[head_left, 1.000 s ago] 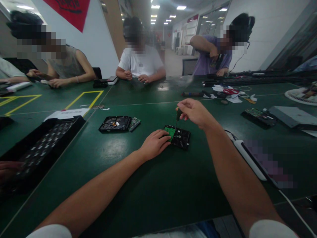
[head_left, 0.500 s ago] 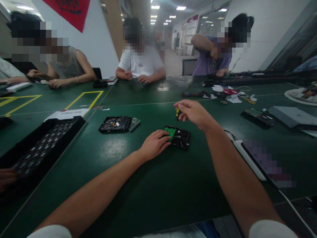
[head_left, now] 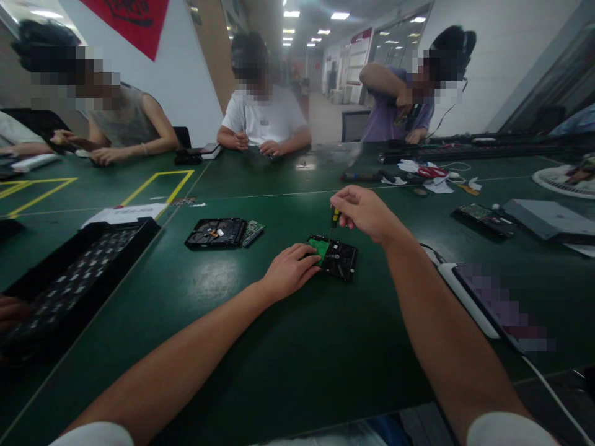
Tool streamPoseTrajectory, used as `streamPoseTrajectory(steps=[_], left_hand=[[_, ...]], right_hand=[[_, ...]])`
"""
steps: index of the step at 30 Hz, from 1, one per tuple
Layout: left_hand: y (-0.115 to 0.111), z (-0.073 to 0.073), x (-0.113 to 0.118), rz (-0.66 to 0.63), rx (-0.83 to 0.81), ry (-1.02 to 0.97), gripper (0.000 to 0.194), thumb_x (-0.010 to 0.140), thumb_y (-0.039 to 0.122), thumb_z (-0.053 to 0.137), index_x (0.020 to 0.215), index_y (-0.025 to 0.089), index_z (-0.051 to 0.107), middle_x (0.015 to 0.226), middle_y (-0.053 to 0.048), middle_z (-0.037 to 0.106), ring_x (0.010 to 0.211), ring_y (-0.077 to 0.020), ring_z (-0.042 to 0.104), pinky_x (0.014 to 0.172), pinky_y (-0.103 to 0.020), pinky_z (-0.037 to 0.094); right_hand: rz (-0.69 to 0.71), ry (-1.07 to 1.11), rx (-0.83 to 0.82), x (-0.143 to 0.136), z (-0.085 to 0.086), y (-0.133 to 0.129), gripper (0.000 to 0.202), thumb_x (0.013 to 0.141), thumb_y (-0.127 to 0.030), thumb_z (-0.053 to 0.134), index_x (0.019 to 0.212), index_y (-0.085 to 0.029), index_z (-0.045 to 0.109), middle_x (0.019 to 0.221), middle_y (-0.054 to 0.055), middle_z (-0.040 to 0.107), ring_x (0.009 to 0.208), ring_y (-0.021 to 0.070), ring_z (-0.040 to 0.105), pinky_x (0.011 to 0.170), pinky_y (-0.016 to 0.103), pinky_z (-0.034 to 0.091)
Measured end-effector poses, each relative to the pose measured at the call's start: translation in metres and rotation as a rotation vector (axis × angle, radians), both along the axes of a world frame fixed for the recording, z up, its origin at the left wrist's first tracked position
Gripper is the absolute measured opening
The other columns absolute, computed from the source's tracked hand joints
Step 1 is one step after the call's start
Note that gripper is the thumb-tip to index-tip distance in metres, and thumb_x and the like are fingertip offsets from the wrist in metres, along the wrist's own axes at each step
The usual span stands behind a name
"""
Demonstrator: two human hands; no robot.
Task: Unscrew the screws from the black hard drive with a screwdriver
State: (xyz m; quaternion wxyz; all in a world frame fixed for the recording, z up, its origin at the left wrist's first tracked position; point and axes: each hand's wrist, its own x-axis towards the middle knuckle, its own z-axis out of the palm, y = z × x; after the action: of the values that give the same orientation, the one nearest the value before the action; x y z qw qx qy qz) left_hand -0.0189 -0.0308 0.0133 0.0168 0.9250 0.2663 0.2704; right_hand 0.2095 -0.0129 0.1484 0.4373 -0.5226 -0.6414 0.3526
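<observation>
A black hard drive (head_left: 343, 259) with a green circuit board (head_left: 320, 249) on its left part lies on the table in front of me. My left hand (head_left: 292, 267) grips its left side, fingers over the board and thumb at the near edge. Closed round the handle of a small yellow-and-black screwdriver (head_left: 335, 215), my right hand (head_left: 360, 214) keeps it upright. The shaft points down to the board's right edge; the tip is too small to make out. Left of these lies another hard drive (head_left: 217, 233), with a loose circuit board (head_left: 253, 233) beside it.
A long black tray (head_left: 88, 279) stands at left, a person's hand (head_left: 13, 313) at its edge. On the right are a white power strip (head_left: 467, 297), a phone-like slab, another drive (head_left: 483, 220) and a grey box (head_left: 553, 218). Several people work across the green table.
My right fingers have turned a little around the screwdriver handle, the hand shifting slightly. The left hand and the hard drive have stayed in place.
</observation>
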Motion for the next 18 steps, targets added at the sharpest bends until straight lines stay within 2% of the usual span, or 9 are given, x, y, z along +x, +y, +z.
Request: streamPoseTrajectory(steps=[8,13,18], left_hand=[[-0.0006,0.0003,0.0001,0.005,0.001,-0.009,0.031,0.105,0.037,0.054,0.124,0.020,0.070,0.127,-0.012,0.069,0.121,-0.0282,0.063,0.100,-0.048,0.058],[-0.0003,0.0006,0.0003,-0.001,0.003,-0.017,0.030,0.105,0.037,0.054,0.125,0.021,0.070,0.127,-0.012,0.069,0.122,-0.0279,0.063,0.101,-0.047,0.058],[-0.0005,0.0004,0.0005,0.006,0.001,-0.005,0.032,0.105,0.038,0.053,0.124,0.020,0.070,0.128,-0.012,0.069,0.123,-0.0284,0.063,0.102,-0.048,0.058]], right_hand=[[0.074,-0.022,0.030,0.0037,-0.0024,0.0023,0.015,0.103,-0.026,0.062,0.106,-0.019,0.074,0.078,0.002,0.069,0.055,0.0089,0.061,0.043,0.018,0.041],[0.003,-0.056,0.031,0.0007,-0.0001,-0.0011,0.014,0.097,-0.031,0.072,0.094,-0.017,0.069,0.074,0.002,0.068,0.053,0.0091,0.059,0.042,0.019,0.043],[-0.016,-0.021,0.003,-0.0011,0.0012,-0.0012,0.004,0.099,-0.020,0.066,0.098,-0.017,0.064,0.091,0.005,0.071,0.053,0.0084,0.063,0.041,0.019,0.044]])
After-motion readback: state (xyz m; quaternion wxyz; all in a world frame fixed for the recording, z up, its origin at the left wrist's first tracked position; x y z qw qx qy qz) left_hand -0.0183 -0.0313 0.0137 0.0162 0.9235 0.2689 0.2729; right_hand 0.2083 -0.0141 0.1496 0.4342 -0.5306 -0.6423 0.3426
